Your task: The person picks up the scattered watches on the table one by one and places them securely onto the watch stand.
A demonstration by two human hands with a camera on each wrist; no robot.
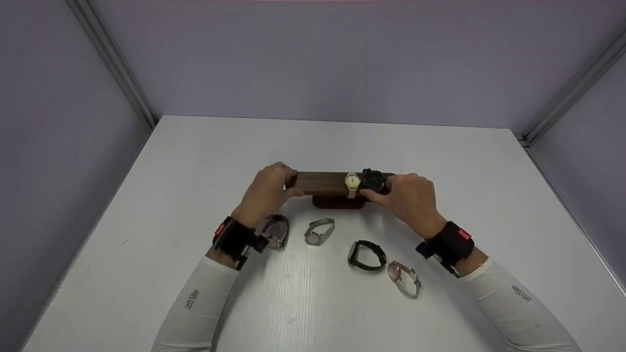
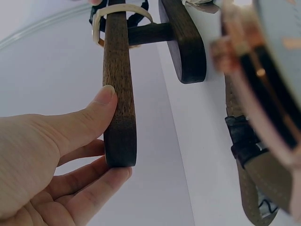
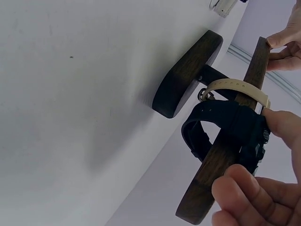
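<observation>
My left hand (image 1: 268, 193) grips the left end of the wooden bar (image 1: 323, 182) of the watch stand, thumb on the near face and fingers curled round the end and under it. My right hand (image 1: 408, 198) is at the bar's other end, thumb and fingers pinching the black watch (image 1: 373, 180) that is strapped round the bar there. Just to the left of my right hand, touching the black watch, a gold watch (image 1: 352, 182) with a pale strap is also wrapped round the bar. The bar sits on a short post above the stand's dark oval base (image 1: 338, 202), which rests on the table (image 1: 195, 161) between my two hands.

Nearer to me than my hands, four more watches lie loose on the table: a brown-strapped watch (image 1: 277, 231) just beside my left wrist, a silver watch (image 1: 319, 231) to its right, a dark-strapped watch (image 1: 367, 254) below my right hand, and a pink-faced watch (image 1: 404, 278) beside my right wrist.
</observation>
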